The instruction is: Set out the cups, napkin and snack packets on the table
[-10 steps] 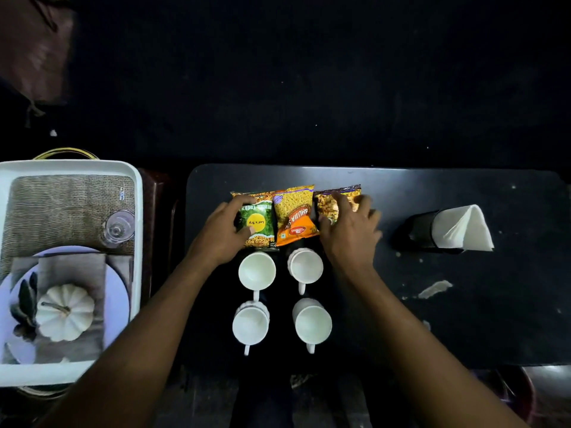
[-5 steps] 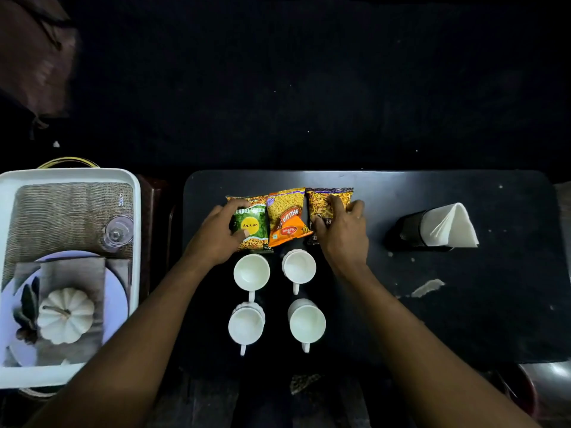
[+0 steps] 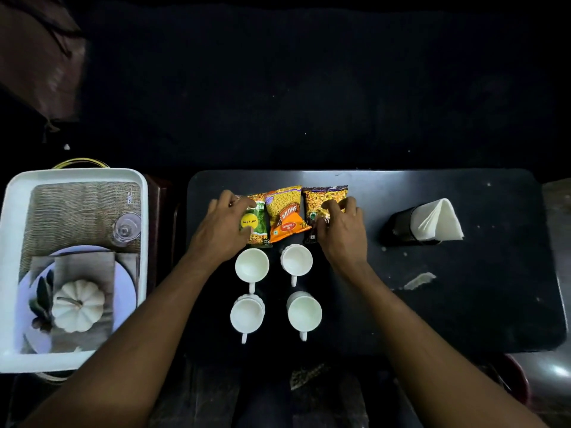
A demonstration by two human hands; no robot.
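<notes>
Three snack packets lie side by side at the back of the dark table (image 3: 463, 304): a green packet (image 3: 258, 222), an orange packet (image 3: 285, 216) and a dark purple packet (image 3: 321, 200). My left hand (image 3: 222, 233) rests on the green packet with fingers on its top edge. My right hand (image 3: 341, 233) lies over the dark purple packet, fingertips pressing on it. Several white cups stand in two rows just in front of the packets, such as the cup (image 3: 251, 267) and the cup (image 3: 304, 313). A white folded napkin (image 3: 438, 223) sits in a black holder (image 3: 398, 227) to the right.
A white tray (image 3: 12, 257) stands left of the table, holding a woven mat, an overturned glass (image 3: 126, 227), a plate with a cloth and a white pumpkin (image 3: 77, 305). A pale scrap (image 3: 418, 281) lies on the table right of the cups.
The dark purple packet went from tilted to straight beside the orange one. My left fingers slid up onto the green packet's top edge; my right hand shifted slightly down the purple packet.
</notes>
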